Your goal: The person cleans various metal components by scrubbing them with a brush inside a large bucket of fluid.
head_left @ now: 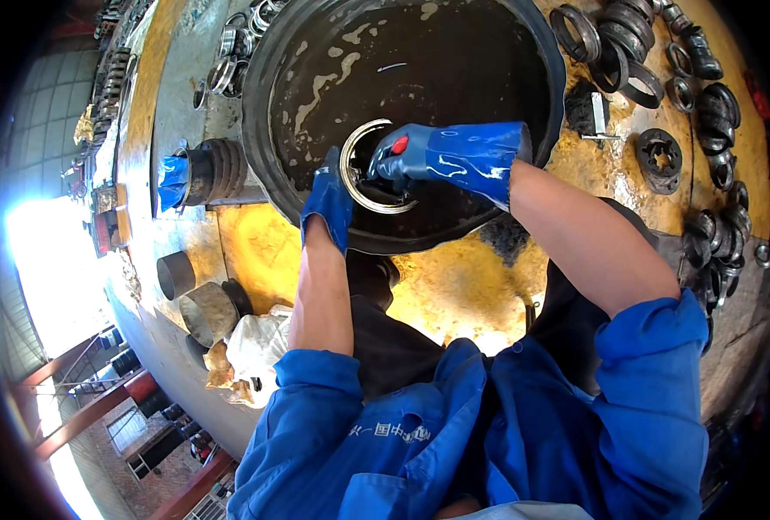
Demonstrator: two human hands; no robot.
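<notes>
1. Apparently mid-handling: a bright metal ring [361, 197] is over the dark liquid [480, 78] in a wide black basin [259, 113], toward the basin's near left side.
2. Left hand [329, 204], blue-gloved, is at the ring's left edge; grip looks closed on it.
3. Right hand [402, 152], also gloved, reaches in from the right, fingers curled at the ring's opening. Cannot tell whether that grip is closed on anything.
4. Step in hand, as judged: left steadies, right works along the inner face, perhaps wiping or rinsing.
5. Next move seems to call for a firm left hold and a gradual turn of the ring, so that the covered right side becomes reachable.
6. Hidden: the ring's right side, behind the right glove; most fingertips too.
7. Hard to make out: a red patch [400, 145] at the right glove, part of it or something held; whether the ring touches the liquid; anything lying below the murky surface.
8. Cut off: the basin's far rim, by the upper picture edge.
</notes>
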